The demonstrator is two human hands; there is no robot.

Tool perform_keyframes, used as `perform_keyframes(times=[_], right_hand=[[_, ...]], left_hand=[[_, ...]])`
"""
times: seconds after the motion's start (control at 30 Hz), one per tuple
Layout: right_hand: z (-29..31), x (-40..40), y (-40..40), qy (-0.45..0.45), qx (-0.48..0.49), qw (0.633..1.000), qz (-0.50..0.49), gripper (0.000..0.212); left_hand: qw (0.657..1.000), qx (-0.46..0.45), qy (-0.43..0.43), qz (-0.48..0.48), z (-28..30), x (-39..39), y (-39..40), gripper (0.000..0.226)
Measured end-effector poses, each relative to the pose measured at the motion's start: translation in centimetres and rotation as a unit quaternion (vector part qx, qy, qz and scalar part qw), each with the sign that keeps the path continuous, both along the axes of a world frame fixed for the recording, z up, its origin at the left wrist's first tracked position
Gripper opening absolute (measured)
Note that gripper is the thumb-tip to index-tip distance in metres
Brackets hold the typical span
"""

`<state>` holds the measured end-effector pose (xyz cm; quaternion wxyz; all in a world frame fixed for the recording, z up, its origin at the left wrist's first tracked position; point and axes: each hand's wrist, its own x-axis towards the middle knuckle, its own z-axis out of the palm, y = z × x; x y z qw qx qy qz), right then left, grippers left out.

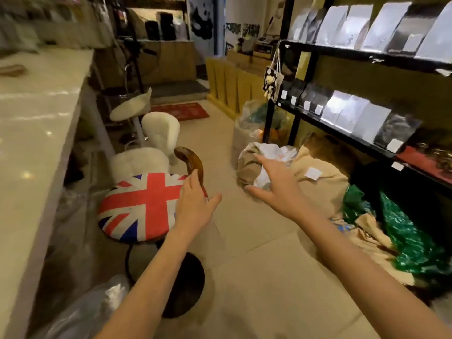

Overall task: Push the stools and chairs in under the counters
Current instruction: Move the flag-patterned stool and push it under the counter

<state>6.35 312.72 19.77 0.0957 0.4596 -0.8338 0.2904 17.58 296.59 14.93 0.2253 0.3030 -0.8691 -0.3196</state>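
Note:
A stool with a Union Jack cushion and a curved brown backrest stands beside the pale counter on the left. My left hand lies flat on the cushion's right edge, fingertips touching the backrest. My right hand hovers open over the aisle, holding nothing. Behind the flag stool is a white fluffy chair, and farther back a white bar stool on a chrome post, both beside the counter.
Brown paper sacks and green bags crowd the floor on the right under a black shelf unit of packets. A clear plastic bag lies near left. A red mat and a yellow wooden counter sit at the aisle's far end.

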Motion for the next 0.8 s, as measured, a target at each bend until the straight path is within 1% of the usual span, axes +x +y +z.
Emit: perform_keyframes(times=[0.1,0.17,0.3,0.4,0.57,0.7,0.8], right_hand=[[-0.9,-5.6,-2.4,0.009,0.025,0.998,0.061,0.075],[-1.4,-9.2,-4.1,0.015,0.039,0.993,0.108,0.075],[-2.0,-15.5,-7.3,0.023,0.072,0.976,0.204,0.075],[-2.6,-18.9,-9.9,0.029,0.087,0.961,0.262,0.076],[-4.1,-22.0,-14.9,0.015,0.096,0.936,0.339,0.078],[-6.1,-22.9,-19.6,0.028,0.119,0.900,0.418,0.077],[-7.8,-23.6,-23.6,0.035,0.128,0.874,0.468,0.076]], left_hand=[[0.999,0.009,-0.007,0.032,-1.6,-3.1,-0.7,0.081],[0.997,0.004,-0.014,0.071,-2.3,-5.2,-0.8,0.080],[0.987,0.005,-0.018,0.159,-3.1,-9.3,-0.8,0.082],[0.977,0.006,-0.043,0.210,-3.3,-11.6,-1.1,0.080],[0.957,0.009,-0.090,0.274,-4.2,-14.1,-2.7,0.084],[0.942,0.020,-0.113,0.317,-5.4,-15.1,-4.8,0.085],[0.932,0.012,-0.147,0.332,-6.7,-16.2,-6.5,0.088]])
